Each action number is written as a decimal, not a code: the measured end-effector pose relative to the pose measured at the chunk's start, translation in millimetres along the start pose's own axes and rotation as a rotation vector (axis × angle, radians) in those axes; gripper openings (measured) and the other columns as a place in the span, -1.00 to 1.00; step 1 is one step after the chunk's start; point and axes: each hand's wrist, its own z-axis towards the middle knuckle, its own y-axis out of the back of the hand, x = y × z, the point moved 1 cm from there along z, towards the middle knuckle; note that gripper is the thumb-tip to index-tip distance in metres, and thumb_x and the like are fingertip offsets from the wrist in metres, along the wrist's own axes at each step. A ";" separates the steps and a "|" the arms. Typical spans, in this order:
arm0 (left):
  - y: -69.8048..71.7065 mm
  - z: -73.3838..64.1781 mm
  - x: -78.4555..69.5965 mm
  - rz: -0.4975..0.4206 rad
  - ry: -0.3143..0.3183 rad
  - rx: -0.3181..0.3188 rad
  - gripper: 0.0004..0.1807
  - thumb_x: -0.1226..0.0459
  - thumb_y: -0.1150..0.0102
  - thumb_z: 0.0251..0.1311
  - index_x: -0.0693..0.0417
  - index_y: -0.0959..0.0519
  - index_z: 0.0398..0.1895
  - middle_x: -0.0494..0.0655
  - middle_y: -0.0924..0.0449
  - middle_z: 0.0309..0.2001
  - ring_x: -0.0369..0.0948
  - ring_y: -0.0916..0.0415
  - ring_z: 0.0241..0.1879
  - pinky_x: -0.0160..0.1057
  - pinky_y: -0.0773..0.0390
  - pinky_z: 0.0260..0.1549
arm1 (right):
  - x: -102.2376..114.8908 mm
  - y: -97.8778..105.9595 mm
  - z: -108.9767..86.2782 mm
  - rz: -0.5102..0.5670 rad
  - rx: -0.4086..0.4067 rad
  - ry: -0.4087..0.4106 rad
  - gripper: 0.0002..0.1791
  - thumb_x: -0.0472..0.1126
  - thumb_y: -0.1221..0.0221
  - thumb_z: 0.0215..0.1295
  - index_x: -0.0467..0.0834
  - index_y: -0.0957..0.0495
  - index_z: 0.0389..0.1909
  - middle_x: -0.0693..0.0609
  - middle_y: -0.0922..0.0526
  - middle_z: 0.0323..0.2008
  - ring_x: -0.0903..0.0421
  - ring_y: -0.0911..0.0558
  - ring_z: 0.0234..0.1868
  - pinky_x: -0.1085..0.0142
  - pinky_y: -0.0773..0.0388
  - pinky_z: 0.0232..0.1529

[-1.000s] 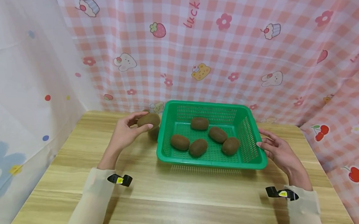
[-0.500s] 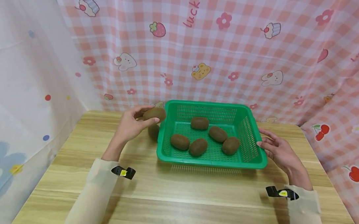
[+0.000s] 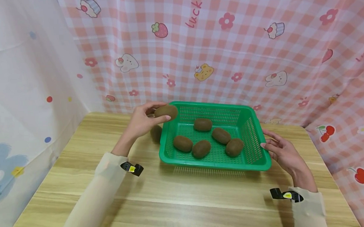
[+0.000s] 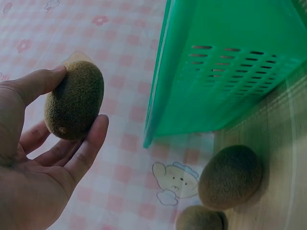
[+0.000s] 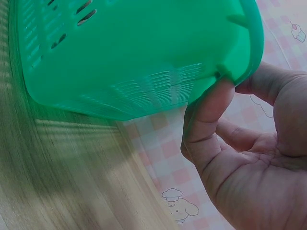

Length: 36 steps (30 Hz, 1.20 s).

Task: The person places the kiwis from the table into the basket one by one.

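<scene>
In the head view my left hand (image 3: 143,120) grips a brown fuzzy kiwi (image 3: 166,112) between thumb and fingers, above the left rim of a green plastic basket (image 3: 215,165). The left wrist view shows that kiwi (image 4: 76,100) held clear of the basket's outer wall (image 4: 192,96). Several kiwis lie inside the basket, one of them a kiwi (image 3: 202,124) near the back. My right hand (image 3: 284,154) pinches the basket's right rim. Up close in the right wrist view, a bent finger (image 5: 211,112) of it presses under the rim, with the thumb partly hidden.
Outside the basket's left wall a kiwi (image 3: 156,133) rests on the wooden table (image 3: 191,203). The left wrist view has a second kiwi (image 4: 201,218) beside it, cut by the frame edge. A pink checked cloth (image 3: 179,50) hangs behind the table.
My left hand has carried the kiwi right and slightly away from me, from beside the basket to over its left rim. The right hand and the basket have stayed put.
</scene>
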 end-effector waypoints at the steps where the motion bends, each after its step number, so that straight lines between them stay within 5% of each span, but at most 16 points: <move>1: -1.2 1.2 -0.8 0.005 0.003 0.004 -0.46 0.07 -0.52 0.14 -0.08 -0.66 0.21 -0.06 -0.69 0.13 -0.12 -0.63 -0.02 -0.30 -0.62 -0.10 | 0.1 0.0 -0.2 0.001 -0.002 -0.002 -0.18 -0.31 -0.22 0.46 -0.19 -0.02 0.61 0.08 -0.66 -0.15 0.23 -0.71 -0.16 0.38 -0.73 -0.11; 36: -32.1 35.4 -10.1 0.134 0.018 0.111 -0.49 0.03 -0.51 0.14 -0.14 -0.67 0.17 -0.10 -0.66 0.13 -0.06 -0.59 -0.01 -0.19 -0.58 -0.22 | 0.7 0.5 0.1 -0.004 -0.005 -0.013 -0.14 -0.29 -0.23 0.46 -0.19 0.03 0.63 0.07 -0.65 -0.16 0.23 -0.70 -0.17 0.40 -0.72 -0.13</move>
